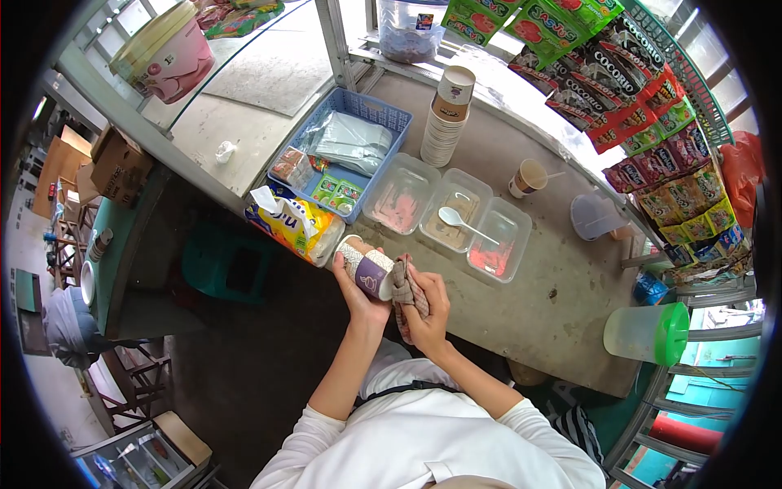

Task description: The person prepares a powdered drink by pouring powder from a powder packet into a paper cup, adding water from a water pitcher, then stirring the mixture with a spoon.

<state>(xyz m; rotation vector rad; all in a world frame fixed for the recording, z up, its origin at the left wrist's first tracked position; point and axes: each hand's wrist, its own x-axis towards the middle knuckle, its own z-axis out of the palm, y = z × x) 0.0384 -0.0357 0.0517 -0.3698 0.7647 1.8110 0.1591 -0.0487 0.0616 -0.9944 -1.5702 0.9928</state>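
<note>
while a left hand [366, 305] cradled a paper cup [373, 275], a right hand [430, 308] pressed a cloth [404, 300] to its end

as i saw it from across the room, the cup looked light and thin-walled, stiff enough to hold its round shape but easy to dent under a hard squeeze. its papery side seemed likely to give fair purchase, not a slippery one, and the middle, around the purple band, looked the sound place to take hold, with the fingers spread instead of pinched at the rim. the cloth looked soft and limp, a thing to be bunched in the fist.

the cup lay tilted on its side across the left palm, and that hand was closed loosely around it, thumb on the left. its patterned end poked out toward the far left, while its near right end met the cloth; i could not tell which end was the mouth. the right hand was clenched on the checked cloth, part of which hung below the fingers.

both hands were just off the near edge of the counter [562, 326], beside a yellow packet [292, 224]. farther off stood a blue basket [371, 106], three clear tubs [522, 224], a white spoon [468, 224] resting across two of them, and a tall stack of cups [444, 134].
</note>
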